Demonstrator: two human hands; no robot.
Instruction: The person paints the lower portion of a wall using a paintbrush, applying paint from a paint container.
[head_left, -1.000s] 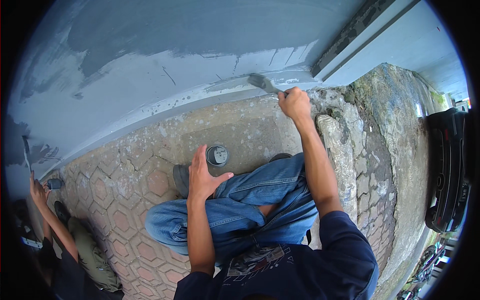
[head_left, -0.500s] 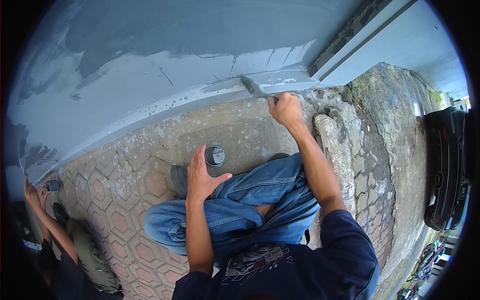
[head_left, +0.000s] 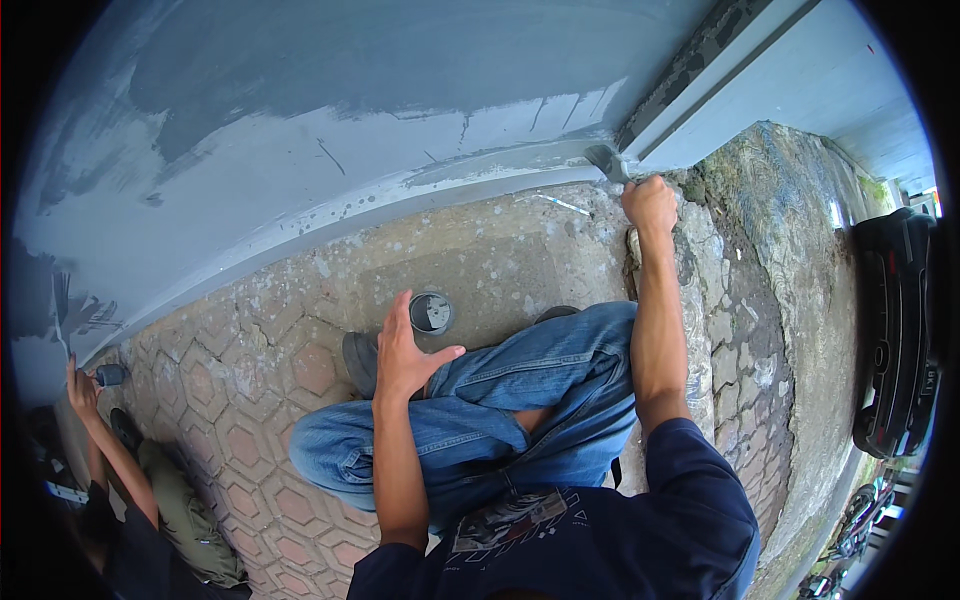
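Observation:
My right hand [head_left: 651,205] grips the handle of a paintbrush [head_left: 606,162]. Its grey-loaded bristles touch the ledge at the foot of the wall [head_left: 400,140], close to the corner by the pillar. Fresh grey paint covers part of this ledge [head_left: 470,172], while pale patches and dark drips show above it. Fingers up and thumb spread, my left hand [head_left: 408,355] holds nothing over my knee. Just beyond it a round paint can [head_left: 431,313] with grey paint inside stands on the concrete.
At the far left a co-worker's hand [head_left: 82,390] holds a brush against the wall, near a small dark paint container [head_left: 110,375]. A pale strip [head_left: 562,204] lies by the ledge. Broken stone edging [head_left: 700,270] runs along the right, with a black car [head_left: 893,335] farther off.
My right hand has swept the brush rightward along the ledge to the corner. My left hand stays in place. The co-worker's hand has shifted slightly, and their brush now shows.

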